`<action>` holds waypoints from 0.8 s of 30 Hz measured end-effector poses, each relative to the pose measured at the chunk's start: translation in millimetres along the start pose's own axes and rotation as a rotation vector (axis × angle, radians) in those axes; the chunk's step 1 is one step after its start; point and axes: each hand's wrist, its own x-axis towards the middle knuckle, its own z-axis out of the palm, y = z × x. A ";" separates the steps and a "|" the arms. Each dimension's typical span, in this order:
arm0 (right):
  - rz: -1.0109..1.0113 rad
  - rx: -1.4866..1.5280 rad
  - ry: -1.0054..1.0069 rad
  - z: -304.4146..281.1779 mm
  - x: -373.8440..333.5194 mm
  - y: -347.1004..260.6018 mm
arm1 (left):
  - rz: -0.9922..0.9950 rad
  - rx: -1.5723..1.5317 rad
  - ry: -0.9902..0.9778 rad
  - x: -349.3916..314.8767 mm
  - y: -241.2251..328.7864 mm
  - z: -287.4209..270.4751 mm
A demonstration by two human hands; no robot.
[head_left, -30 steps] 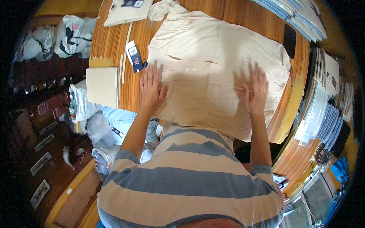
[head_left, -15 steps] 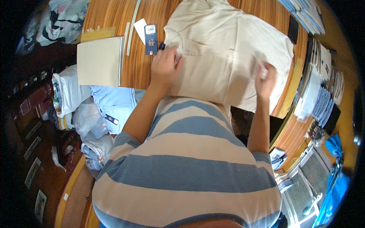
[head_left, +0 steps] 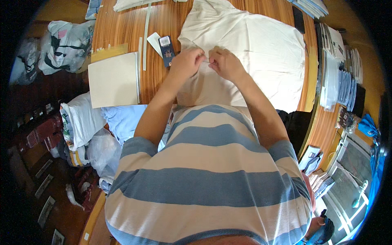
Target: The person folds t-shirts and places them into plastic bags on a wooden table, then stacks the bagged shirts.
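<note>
A cream garment [head_left: 261, 61] lies spread over the wood-grain table [head_left: 118, 24] in front of me, wrinkled near its front edge. My left hand [head_left: 188, 63] is above the garment's left part, its fingers closed in a pinch. Close beside it, my right hand [head_left: 226, 63] is closed too, knuckles up. A thin pale line shows between the fingertips of both hands; what they pinch is too small to make out. Just left of my left hand lies a dark blue hang tag [head_left: 166, 51], partly over a white card [head_left: 154, 43].
A beige board [head_left: 114, 79] lies at the table's left edge. A black phone [head_left: 298, 19] rests at the far right. Folded clothes [head_left: 346, 90] and clear packets stand along the right side. Bagged clothes [head_left: 83, 118] are piled lower left. Another person's head [head_left: 320, 228] shows lower right.
My right hand has moved left from the garment's right side to meet my left hand, and its fingers have closed. My left hand has shifted slightly right and closed. The view has shifted a little.
</note>
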 end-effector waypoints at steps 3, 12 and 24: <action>-0.007 -0.012 0.022 -3.8 2.0 -1.7 | 0.250 0.118 0.003 9.1 -11.9 -7.9; -0.047 0.046 0.045 2.8 0.7 -9.3 | 0.623 0.322 0.042 30.7 -26.4 -13.9; -0.136 -0.058 0.500 19.3 -9.5 -12.1 | 0.354 -0.201 -0.105 25.2 -22.3 -18.1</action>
